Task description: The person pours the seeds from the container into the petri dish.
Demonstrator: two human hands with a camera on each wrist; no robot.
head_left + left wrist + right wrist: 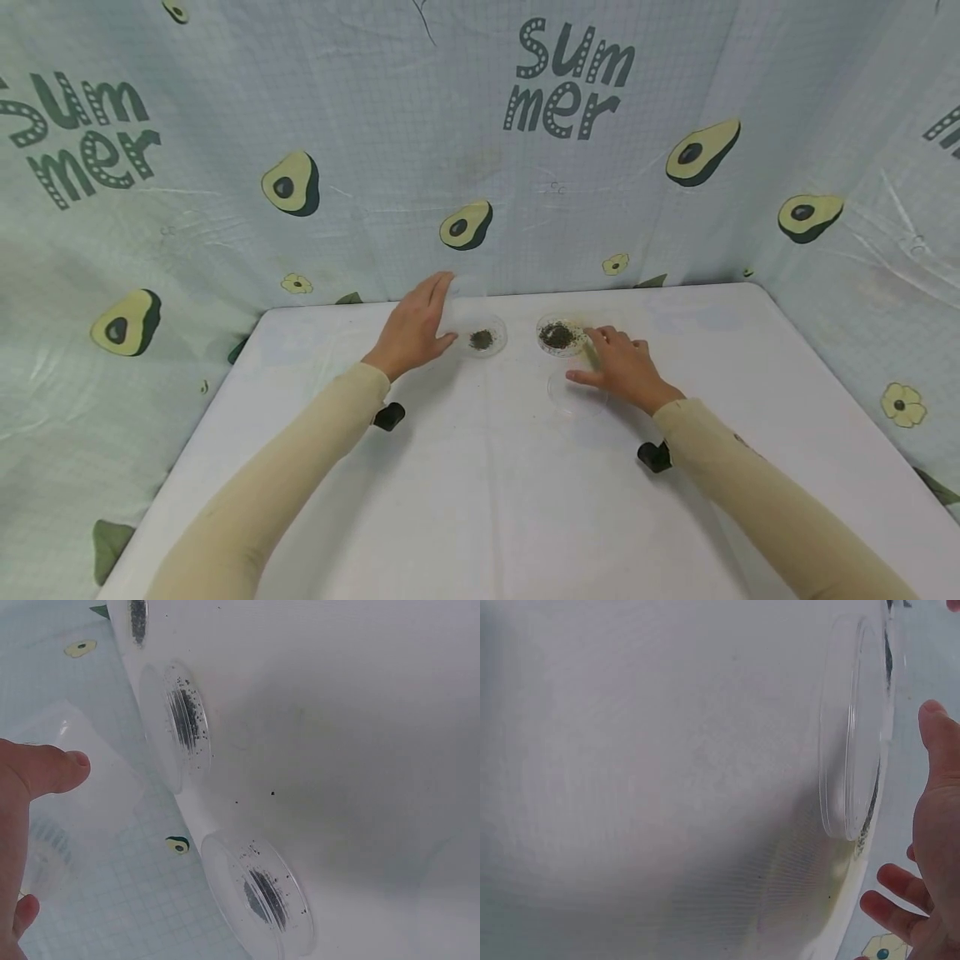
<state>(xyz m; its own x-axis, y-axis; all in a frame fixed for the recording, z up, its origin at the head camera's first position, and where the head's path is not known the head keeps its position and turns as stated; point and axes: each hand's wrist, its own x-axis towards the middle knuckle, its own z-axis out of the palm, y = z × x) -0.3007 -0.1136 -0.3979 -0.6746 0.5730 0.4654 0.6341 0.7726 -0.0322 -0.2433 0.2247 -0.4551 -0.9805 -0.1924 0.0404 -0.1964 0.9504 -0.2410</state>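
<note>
In the head view, a round clear dish [491, 350] with dark bits lies just right of my left hand [414, 327]. The left thumb and fingers grip a clear plastic piece [105, 780], faint against the backdrop; its exact kind is hard to tell. My right hand [622, 367] is spread beside a second clear dish [542, 337] holding more dark bits. A round clear lid or dish [573, 404] lies below the right thumb. Right thumb and fingers are apart in the right wrist view, with nothing visible between them. A yellow-green patch shows beneath that hand.
A white table [450, 500] carries the dishes, with a few dark specks scattered on it. Behind and beside it hangs a pale cloth [375, 167] printed with avocados. Another dark-filled dish [138, 622] appears at the left wrist view's top edge.
</note>
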